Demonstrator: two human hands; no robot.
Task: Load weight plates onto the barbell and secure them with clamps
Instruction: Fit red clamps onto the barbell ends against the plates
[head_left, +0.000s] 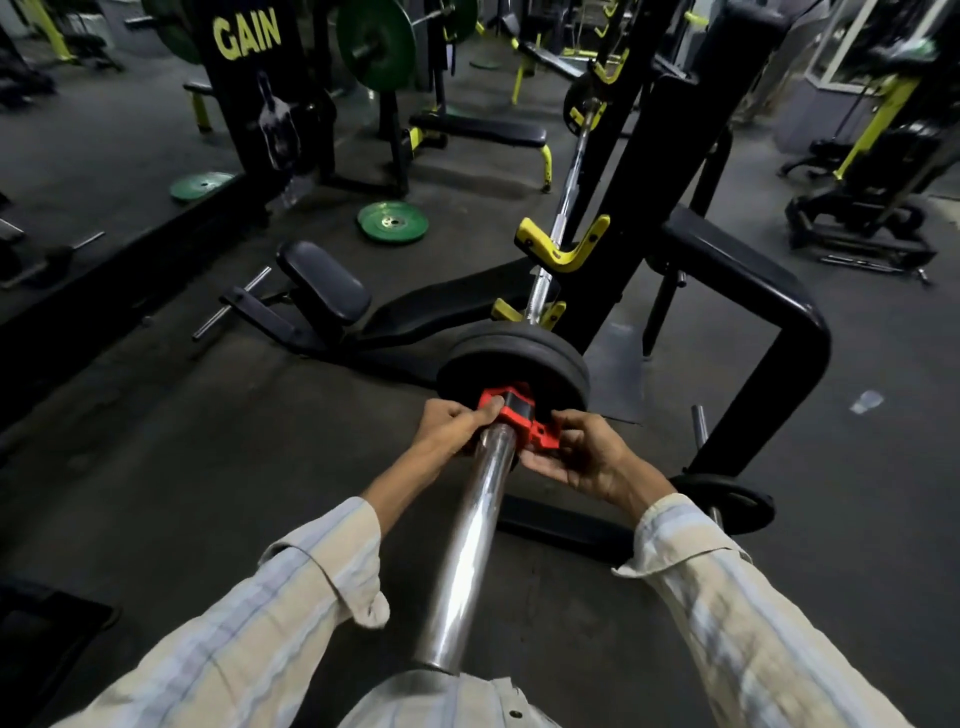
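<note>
The barbell (470, 545) runs from the bottom of the view, just in front of the person's shirt, up and away toward the rack (639, 171), its thick chrome sleeve shining along its length. Farther up, the thinner shaft rests in a yellow hook (563, 247) on the black upright of the rack. The floor (156, 457) under it is dark and scuffed.

Two black weight plates (514, 358) sit side by side on the sleeve, pushed up close to the rack, touching each other. A red clamp (514, 415) is around the sleeve just on the near side of the plates, right against the outer one as far as can be seen.

Both hands are closed on that clamp. The left hand (452, 423) grips its left side, thumb lying over the top edge. The right hand (582, 457) holds its right side from below, fingers curled around the lever part that sticks out. Both arms wear pale striped sleeves (291, 613).

To the left of the plates a black padded bench (332, 296) lies low on the floor. Beyond it a green plate (393, 222) lies flat on the floor, and another black plate (727, 501) hangs on a peg of the frame at the right, well apart from the hands.
</note>
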